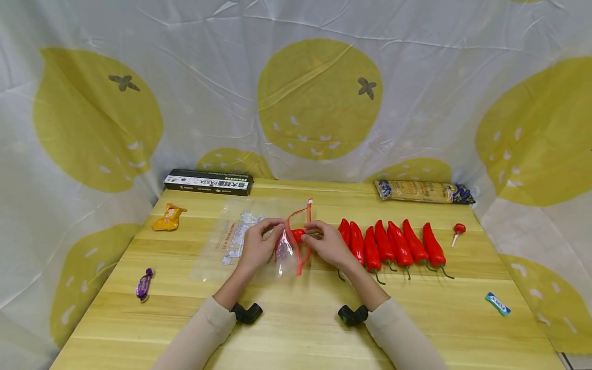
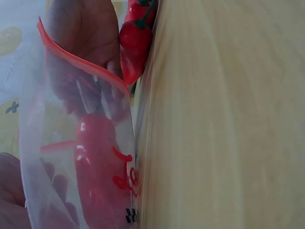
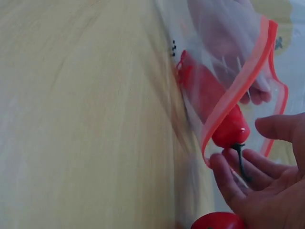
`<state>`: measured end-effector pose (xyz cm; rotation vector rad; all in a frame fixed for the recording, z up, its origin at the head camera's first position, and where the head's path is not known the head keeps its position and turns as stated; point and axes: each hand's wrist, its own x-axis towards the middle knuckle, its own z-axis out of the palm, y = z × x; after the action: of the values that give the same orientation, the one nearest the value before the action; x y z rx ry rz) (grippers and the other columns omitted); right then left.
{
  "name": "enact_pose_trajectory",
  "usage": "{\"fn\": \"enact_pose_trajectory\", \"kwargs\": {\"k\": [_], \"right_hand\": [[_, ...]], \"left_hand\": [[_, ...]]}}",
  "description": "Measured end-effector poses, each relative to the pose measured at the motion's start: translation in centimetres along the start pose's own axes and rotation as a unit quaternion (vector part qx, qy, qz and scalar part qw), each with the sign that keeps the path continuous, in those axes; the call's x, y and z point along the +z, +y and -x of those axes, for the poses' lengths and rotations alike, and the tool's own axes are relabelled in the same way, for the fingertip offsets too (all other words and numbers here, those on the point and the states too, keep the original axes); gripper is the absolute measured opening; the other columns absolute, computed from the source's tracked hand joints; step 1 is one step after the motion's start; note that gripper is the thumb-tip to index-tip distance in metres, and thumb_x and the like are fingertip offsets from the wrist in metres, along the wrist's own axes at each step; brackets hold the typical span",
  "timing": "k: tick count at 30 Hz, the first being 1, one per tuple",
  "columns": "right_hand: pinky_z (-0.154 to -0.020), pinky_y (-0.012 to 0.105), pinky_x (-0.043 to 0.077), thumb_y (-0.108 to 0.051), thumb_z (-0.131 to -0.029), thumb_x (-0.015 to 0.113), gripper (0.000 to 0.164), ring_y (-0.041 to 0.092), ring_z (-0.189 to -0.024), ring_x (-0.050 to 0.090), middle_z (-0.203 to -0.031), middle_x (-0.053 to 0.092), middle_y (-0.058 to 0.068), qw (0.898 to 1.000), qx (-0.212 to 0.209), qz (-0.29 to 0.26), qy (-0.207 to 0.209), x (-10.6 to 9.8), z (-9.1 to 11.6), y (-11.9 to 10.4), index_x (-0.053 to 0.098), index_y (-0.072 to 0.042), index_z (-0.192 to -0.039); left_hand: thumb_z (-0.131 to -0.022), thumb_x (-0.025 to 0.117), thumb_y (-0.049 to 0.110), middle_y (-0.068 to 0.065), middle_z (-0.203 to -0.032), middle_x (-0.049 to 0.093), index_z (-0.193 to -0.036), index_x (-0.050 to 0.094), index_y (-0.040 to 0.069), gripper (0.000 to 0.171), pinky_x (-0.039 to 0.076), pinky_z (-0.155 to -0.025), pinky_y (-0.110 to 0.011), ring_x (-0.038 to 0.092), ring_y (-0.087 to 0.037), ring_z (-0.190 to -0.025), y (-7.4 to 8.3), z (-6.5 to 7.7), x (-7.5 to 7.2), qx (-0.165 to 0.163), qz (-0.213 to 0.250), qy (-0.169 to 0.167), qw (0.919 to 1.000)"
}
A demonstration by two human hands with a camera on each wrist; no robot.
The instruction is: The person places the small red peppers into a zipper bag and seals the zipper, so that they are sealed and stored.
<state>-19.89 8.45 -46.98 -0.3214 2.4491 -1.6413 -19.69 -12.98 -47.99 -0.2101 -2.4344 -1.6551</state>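
Pepper (image 3: 233, 128), red and glossy, lies mostly inside a clear zip bag (image 1: 240, 236), its green-stemmed end poking out of the red-edged mouth. My left grip (image 1: 260, 245) is clamped on the bag near that mouth. My right grip (image 1: 329, 245) has thumb and fingers apart around the stem end; I cannot tell whether they touch it. The bag spreads leftward over the worktop (image 1: 296, 324). Beside my right grip runs a row of seven red peppers (image 1: 384, 242). Farther right lie a lollipop (image 1: 459, 229) and a small blue-green packet (image 1: 498, 304); to my left, an orange-wrapped candy (image 1: 168, 218) and a purple-wrapped one (image 1: 144, 285). Behind lie a pasta box (image 1: 208, 182) and a yellowish long pack (image 1: 413, 191), before a fruit-patterned curtain (image 1: 319, 103).
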Motion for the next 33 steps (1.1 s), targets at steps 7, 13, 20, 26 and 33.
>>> {"fn": "enact_pose_trajectory", "kwargs": {"k": [7,13,20,26,33], "right_hand": [[-0.105,0.045,0.045,-0.026,-0.102,0.049,0.035,0.024,-0.121,0.057,-0.130,0.062,0.006,1.000,-0.001,0.027,0.013,-1.3,1.0,-1.0,0.054,-0.011,-0.134],[-0.106,0.047,0.044,-0.026,-0.105,0.040,0.034,0.031,-0.125,0.054,-0.139,0.053,0.015,0.998,0.042,-0.047,0.018,-2.9,2.0,-1.1,0.050,-0.013,-0.135],[-0.110,0.046,0.039,-0.032,-0.106,0.037,0.049,0.041,-0.134,0.045,-0.148,0.039,0.025,0.982,0.099,-0.159,-0.032,-3.3,3.3,-1.6,0.035,-0.002,-0.144],[-0.115,0.048,0.031,-0.038,-0.106,0.034,0.056,0.040,-0.141,0.034,-0.153,0.031,0.027,0.970,0.078,-0.222,-0.063,-2.5,3.8,-1.9,0.028,0.000,-0.146],[-0.115,0.052,0.029,-0.051,-0.104,0.031,0.066,0.039,-0.142,0.033,-0.152,0.032,0.027,0.961,0.048,-0.265,-0.067,-0.6,2.7,-1.5,0.024,-0.001,-0.148]], "left_hand": [[-0.091,0.065,0.040,0.005,-0.108,0.072,-0.104,0.072,0.026,0.020,0.051,-0.099,-0.038,0.064,-0.014,-0.111,-0.6,-0.3,-0.1,-0.020,0.025,0.014,0.9994],[-0.091,0.065,0.040,0.005,-0.109,0.071,-0.104,0.072,0.026,0.020,0.052,-0.098,-0.039,0.064,-0.014,-0.111,-0.5,-0.4,-0.2,-0.028,0.033,0.016,0.9989],[-0.092,0.065,0.039,0.005,-0.108,0.071,-0.104,0.072,0.026,0.019,0.052,-0.098,-0.039,0.064,-0.013,-0.109,-0.5,-0.4,-0.2,-0.024,0.032,0.016,0.9990],[-0.092,0.064,0.040,0.006,-0.108,0.071,-0.105,0.071,0.026,0.021,0.052,-0.097,-0.037,0.064,-0.013,-0.108,-0.5,-0.4,-0.3,-0.023,0.020,0.019,0.9993],[-0.093,0.065,0.036,0.002,-0.105,0.071,-0.107,0.071,0.022,0.021,0.054,-0.082,-0.021,0.064,-0.011,-0.098,-0.1,-0.1,-0.2,-0.011,0.035,0.012,0.9993]]}}
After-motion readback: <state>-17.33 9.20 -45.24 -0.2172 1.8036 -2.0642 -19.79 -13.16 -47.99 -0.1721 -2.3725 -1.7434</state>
